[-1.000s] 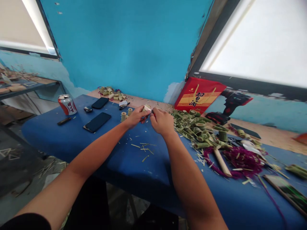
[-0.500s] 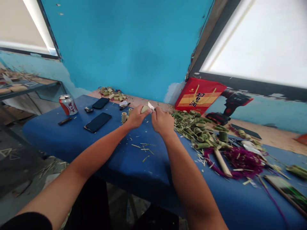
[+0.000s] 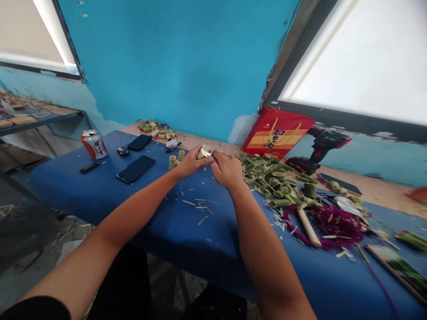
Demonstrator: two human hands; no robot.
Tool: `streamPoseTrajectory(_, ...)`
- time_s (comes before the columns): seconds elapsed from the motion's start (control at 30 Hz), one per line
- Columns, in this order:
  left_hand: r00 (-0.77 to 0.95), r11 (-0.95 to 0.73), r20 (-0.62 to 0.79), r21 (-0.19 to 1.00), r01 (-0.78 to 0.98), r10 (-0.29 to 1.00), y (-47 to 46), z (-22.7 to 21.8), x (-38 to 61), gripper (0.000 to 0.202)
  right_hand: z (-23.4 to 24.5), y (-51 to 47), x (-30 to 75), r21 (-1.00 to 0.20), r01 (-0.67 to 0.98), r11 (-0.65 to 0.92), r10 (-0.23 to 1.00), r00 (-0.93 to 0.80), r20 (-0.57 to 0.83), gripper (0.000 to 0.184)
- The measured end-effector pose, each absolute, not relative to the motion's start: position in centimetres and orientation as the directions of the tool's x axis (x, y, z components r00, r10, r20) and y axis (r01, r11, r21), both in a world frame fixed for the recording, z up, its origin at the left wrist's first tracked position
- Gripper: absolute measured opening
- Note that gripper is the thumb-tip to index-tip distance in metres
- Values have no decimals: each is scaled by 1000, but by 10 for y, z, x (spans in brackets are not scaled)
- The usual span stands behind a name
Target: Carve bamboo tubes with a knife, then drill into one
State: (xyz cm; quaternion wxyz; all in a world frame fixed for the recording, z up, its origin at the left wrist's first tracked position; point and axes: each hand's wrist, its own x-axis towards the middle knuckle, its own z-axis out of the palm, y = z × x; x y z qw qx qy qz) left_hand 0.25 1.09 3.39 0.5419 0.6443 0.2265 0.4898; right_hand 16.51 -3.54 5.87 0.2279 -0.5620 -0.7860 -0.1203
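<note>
Holding a short pale-green bamboo tube segment [image 3: 203,151], the left hand [image 3: 188,163] has lowered it slightly; right hand [image 3: 227,169] keeps a small white blade [image 3: 207,154] against it.

The short bamboo piece [image 3: 203,151] gripped in the left hand [image 3: 188,163] looks woody, matt and pale green, as do the cut rings in the pile [image 3: 273,178]. The table cover [image 3: 100,195] appears a smooth, slightly sheened blue sheet. The drink can [image 3: 94,144] is glossy metal, the two phones [image 3: 136,169] glossy black, and the red box [image 3: 278,133] printed card.
</note>
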Motion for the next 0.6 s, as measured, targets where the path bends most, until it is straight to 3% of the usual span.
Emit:
streamPoseTrajectory(0.37, 239, -404, 398, 914, -26, 886, 8, 42, 0, 26, 62, -42, 153, -30, 975, 219, 843, -174, 509, 32)
streamPoseTrajectory(0.5, 153, -544, 523, 820, 177, 838, 4, 44, 0, 36, 62, -37, 157, -150, 983, 103, 869, -15, 495, 37)
streamPoseTrajectory(0.6, 166, -528, 508, 840, 121, 846, 4, 42, 2, 40, 61, -30, 169, -260, 965, 33, 871, 99, 481, 40)
